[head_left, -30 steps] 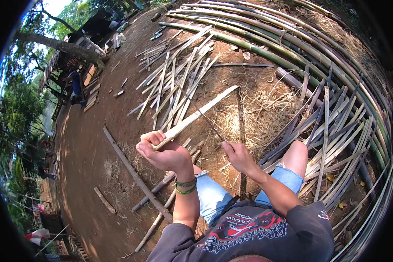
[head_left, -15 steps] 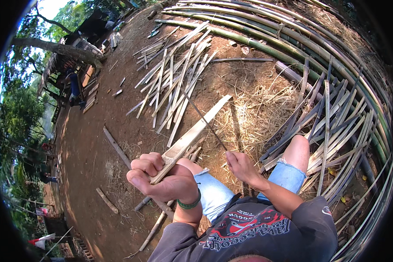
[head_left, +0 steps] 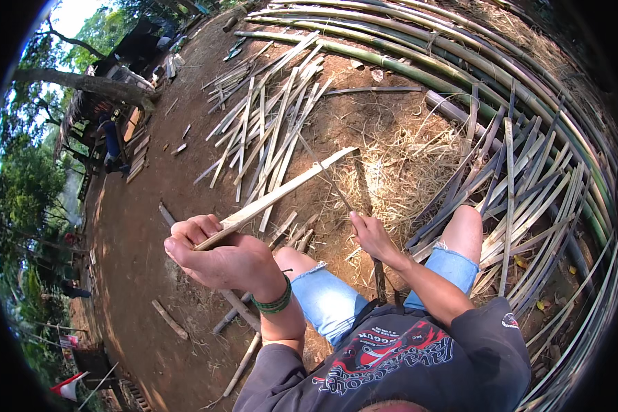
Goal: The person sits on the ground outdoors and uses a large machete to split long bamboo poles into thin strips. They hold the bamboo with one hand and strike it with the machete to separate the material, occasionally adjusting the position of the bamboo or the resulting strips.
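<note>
In my left hand is the near end of a pale split bamboo slat, the fingers closed round it. The slat slopes up and away to the right, seen nearly edge-on. My right hand is closed round the handle of a long thin knife, the handle mostly hidden in the fingers. The knife's blade crosses the slat near its far end; whether it bites into the wood I cannot tell. A dark narrow stake stands between my knees, close by the right hand.
Curly shavings cover the ground ahead. Cut slats lie piled farther off, and more strips lie on the right. Long bamboo poles curve round behind. Short sticks lie left. A person is far off left.
My left hand has moved left and slightly up with the slat, which has turned from showing its flat face to nearly edge-on. The blade now crosses closer to the slat's far end.
</note>
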`<state>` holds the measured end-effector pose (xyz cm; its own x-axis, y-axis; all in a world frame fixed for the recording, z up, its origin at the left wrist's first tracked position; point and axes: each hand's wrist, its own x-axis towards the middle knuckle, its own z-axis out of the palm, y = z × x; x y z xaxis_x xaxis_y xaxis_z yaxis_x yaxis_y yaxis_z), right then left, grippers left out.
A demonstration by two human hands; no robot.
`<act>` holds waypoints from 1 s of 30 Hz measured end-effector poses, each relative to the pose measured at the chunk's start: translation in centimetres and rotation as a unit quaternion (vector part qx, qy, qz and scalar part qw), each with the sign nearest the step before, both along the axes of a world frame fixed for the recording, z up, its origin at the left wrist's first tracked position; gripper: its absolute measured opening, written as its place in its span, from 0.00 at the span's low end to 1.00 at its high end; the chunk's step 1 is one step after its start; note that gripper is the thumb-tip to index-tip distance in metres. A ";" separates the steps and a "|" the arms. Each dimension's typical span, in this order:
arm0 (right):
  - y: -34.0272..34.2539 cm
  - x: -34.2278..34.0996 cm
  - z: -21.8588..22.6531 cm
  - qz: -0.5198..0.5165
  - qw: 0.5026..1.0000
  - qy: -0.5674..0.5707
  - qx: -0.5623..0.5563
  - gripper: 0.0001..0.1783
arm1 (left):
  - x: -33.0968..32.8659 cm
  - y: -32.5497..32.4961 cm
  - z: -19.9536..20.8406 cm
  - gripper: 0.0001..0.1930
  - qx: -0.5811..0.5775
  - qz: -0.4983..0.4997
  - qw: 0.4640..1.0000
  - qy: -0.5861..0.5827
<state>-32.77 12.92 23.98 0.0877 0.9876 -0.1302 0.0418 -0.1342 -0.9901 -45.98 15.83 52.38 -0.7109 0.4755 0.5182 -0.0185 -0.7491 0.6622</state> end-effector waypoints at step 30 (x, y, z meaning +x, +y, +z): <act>0.7 5.6 -11.3 -0.078 0.989 -0.123 -0.027 0.37 | 1.8 -0.6 5.0 0.21 0.057 -0.056 0.996 0.025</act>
<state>-27.14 13.58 12.69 0.2741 0.9516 -0.1387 0.2545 -0.2108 -0.9438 -44.14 15.25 57.40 -0.6287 0.4864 0.6068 -0.0763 -0.8151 0.5743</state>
